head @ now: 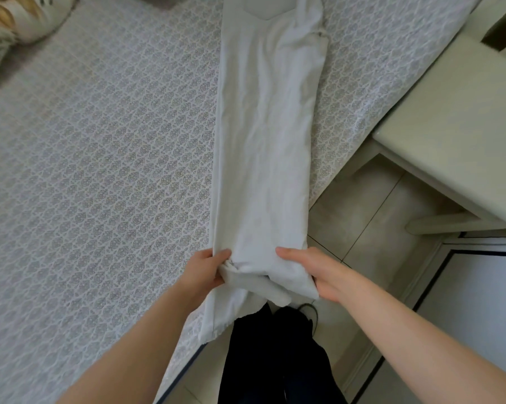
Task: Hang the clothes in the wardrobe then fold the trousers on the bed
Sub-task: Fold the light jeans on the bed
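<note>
The trousers (pixel 263 141) run past the top edge.

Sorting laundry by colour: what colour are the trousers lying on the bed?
White, plain and unpatterned; the head view shows the trousers clearly.

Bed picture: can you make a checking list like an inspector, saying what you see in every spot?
Surface: bed cover, patterned grey and white, lying flat.
Job's things: white trousers, legs laid one on the other, stretched along the bed; the hem end reaches past the bed edge.
Clutter: cream ruffled thing, perhaps a cushion, at the far left.
Grippers: left hand grips the hem's left corner; right hand grips its right corner.
Cables: nothing seen.
Surroundings: pale table to the right, tiled floor below, the person's dark-clothed legs by the bed edge.
</note>
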